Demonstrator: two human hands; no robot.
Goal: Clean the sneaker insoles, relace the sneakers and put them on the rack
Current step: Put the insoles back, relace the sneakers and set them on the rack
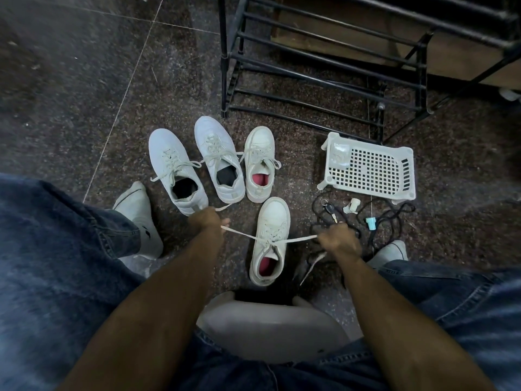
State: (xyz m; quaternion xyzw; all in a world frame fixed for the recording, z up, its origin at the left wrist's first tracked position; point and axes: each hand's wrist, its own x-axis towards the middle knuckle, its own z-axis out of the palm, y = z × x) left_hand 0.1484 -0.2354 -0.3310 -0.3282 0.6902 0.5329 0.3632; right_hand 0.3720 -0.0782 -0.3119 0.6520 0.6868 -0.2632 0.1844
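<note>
From the head camera, a person in jeans sits on a pale stool (270, 328) over a dark speckled floor (84, 94), both sock feet planted wide. Between the feet stands a white sneaker with a pink insole (270, 238), toe pointing away. Its white lace (298, 238) runs out taut to either side, crossing over the tongue. The left hand (207, 221) has its fingers curled round the left end of the lace, a short tail sticking out past the fist. The right hand (338, 239) grips the right end the same way, the loose tail hanging down below it.

Just beyond, three more white sneakers stand in a row: two with dark insoles (176, 172) (220, 159) and one matching pink-lined shoe (260, 165), all laced. The black metal shoe rack (324, 60) stands farther back, its bars bare. Near the right hand lie a white perforated plastic basket (369, 167) (tipped on its side), a tangle of black cord (380, 221) and a key (329, 211).
</note>
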